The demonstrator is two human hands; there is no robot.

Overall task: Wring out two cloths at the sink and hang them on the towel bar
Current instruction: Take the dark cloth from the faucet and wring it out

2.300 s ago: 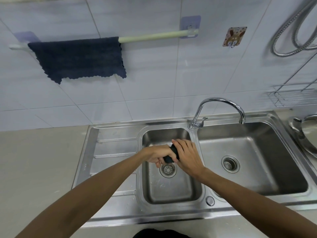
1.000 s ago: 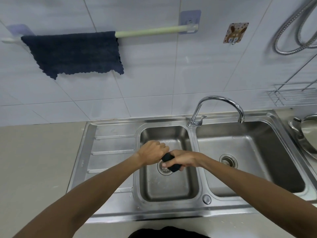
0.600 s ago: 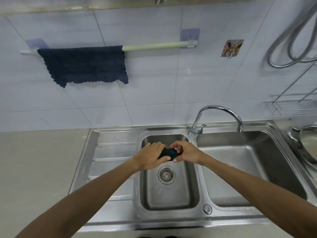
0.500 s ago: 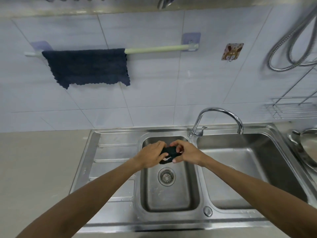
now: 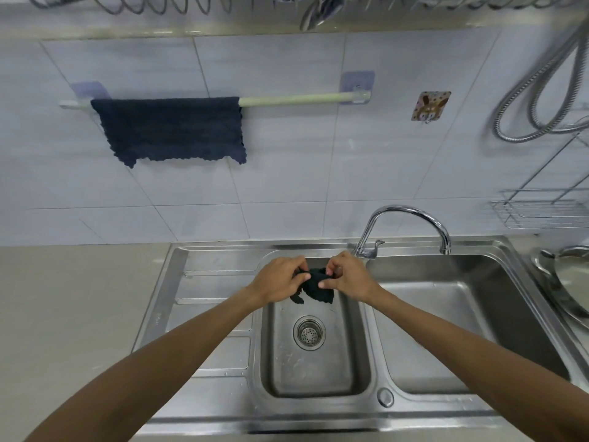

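Dark cloth, bunched small, sits between both hands above the left basin of the sink! Left hand has its grip closed, pinching one edge; right hand is closed on the other edge, fingertips tucked in, and the cloth sags a little between them. It looks like the wringing is done and they're teasing it open for hanging.

Up on the wall, the bar already carries one cloth, spread over the left part, with the right stretch bare. So, by my reckoning, one down, one to go.

Risks from here? A pinch grip on wet fabric can slip, and the cloth would drop straight back into the basin. Lift it while it's heavy with water and drips land on the tabletop and tiles. Drape it unevenly on that smooth bar and its own weight may drag it off.

Containers: the left basin holds nothing but its drain and a few droplets. The right basin looks empty too, with the tap over it, no water running.
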